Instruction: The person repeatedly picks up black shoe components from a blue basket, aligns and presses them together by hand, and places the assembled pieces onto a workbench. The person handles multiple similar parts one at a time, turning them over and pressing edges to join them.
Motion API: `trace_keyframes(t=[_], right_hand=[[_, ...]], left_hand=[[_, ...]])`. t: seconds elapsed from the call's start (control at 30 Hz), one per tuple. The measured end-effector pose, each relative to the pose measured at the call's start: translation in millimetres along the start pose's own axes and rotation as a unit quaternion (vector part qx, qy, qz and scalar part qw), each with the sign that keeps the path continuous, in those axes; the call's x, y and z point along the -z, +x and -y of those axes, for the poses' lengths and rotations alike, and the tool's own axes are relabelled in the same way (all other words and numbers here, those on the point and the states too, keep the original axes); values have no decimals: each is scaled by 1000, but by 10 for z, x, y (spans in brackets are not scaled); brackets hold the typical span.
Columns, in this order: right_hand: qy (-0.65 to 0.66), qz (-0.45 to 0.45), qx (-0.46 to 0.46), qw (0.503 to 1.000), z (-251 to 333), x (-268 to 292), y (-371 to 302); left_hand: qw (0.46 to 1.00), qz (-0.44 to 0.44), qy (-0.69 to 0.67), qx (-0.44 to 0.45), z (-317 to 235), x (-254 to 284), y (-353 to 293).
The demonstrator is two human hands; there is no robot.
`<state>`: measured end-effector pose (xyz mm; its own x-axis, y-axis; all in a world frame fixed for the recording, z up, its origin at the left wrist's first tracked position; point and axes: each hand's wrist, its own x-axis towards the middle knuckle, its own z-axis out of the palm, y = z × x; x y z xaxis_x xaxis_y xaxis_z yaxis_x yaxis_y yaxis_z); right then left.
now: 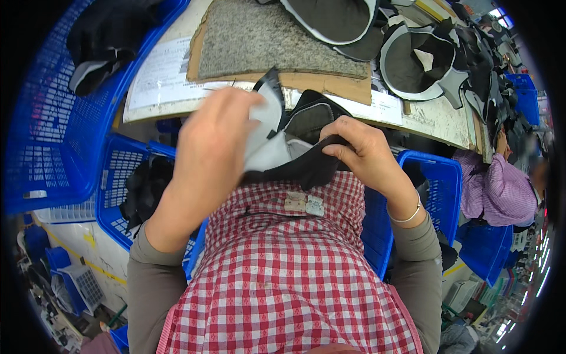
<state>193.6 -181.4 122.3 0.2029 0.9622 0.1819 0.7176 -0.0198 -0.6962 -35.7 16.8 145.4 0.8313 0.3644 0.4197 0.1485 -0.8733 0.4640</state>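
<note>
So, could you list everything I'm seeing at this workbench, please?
Worktable: one, whitish, ahead
Felt mat: one, mottled grey, on the table
Cardboard: one, brown, under the mat
Papers: at least two, white, on the table
Rimmed pieces: at least two, dark with pale rims, table's far side
Baskets: several, blue, both sides
Co-worker's sleeve: one, purple-checked, right
Held piece: one, black and pale grey, in the right hand
Apron: one, red-white check, worn
Bracelet: one, silvery, right wrist
Hands: two, bare, left blurred, right pinching
</note>
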Motion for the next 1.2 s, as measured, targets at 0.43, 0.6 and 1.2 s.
trace_keyframes(t=[0.43, 0.6, 1.2], right_hand=[[-83, -10, -24, 996, 252, -45, -315], [-58, -42, -30, 997, 214, -82, -342], [-126, -117, 151, 973, 329, -65, -479]], left_hand=[[992, 0, -4, -129, 175, -1035, -253], [974, -56, 7, -219, 139, -953, -219], [954, -20, -118, -276, 25, -521, -129]])
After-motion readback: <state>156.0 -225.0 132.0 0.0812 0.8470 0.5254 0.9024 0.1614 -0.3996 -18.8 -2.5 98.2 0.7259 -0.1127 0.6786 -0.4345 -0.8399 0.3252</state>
